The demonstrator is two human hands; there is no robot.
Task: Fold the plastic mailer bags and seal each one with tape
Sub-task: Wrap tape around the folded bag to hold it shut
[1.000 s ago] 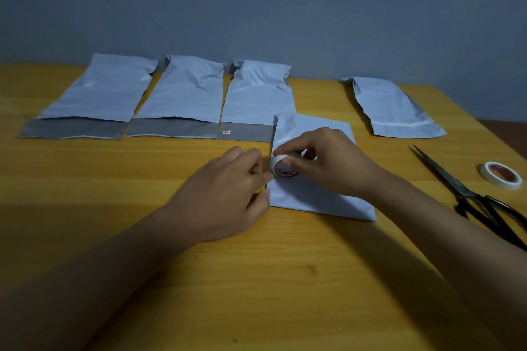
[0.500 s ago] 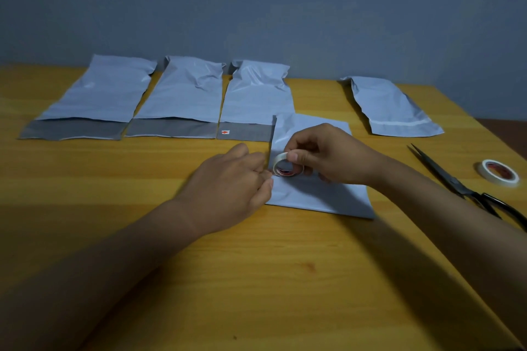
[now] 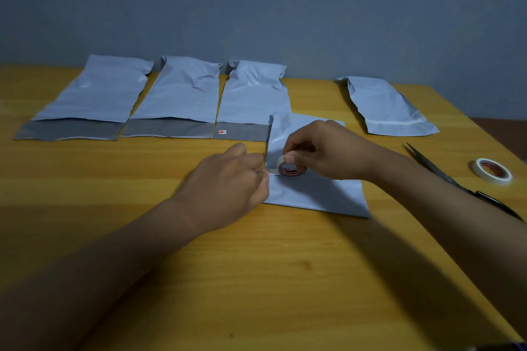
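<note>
1. Right hand (image 3: 328, 151) grips a small tape roll (image 3: 291, 169) between thumb and curled fingers, the roll standing on edge on the folded mailer (image 3: 316, 194)
2. Left hand (image 3: 228, 179) sits just left of the roll, fingers curled in at the mailer's left edge; a short pale strip of tape (image 3: 272, 171) runs from the roll to its fingertips, which appear to pinch the free end, though the contact itself is small and hard to make out
3. Folded mailer lies flat near the middle of the table (image 3: 256, 279), its left edge slightly raised
4. Three unfolded mailers (image 3: 182, 94) lie side by side along the far edge toward the far left corner, grey flaps open toward the near side; the third one's flap touches the folded mailer's far left corner
5. A fourth mailer (image 3: 385, 105), with its flap closed, lies apart toward the far right corner
6. Black scissors (image 3: 445, 177) lie near the right edge, partly hidden by the right forearm
7. A second tape roll (image 3: 492, 171) lies flat just beyond the scissors, at the right edge
</note>
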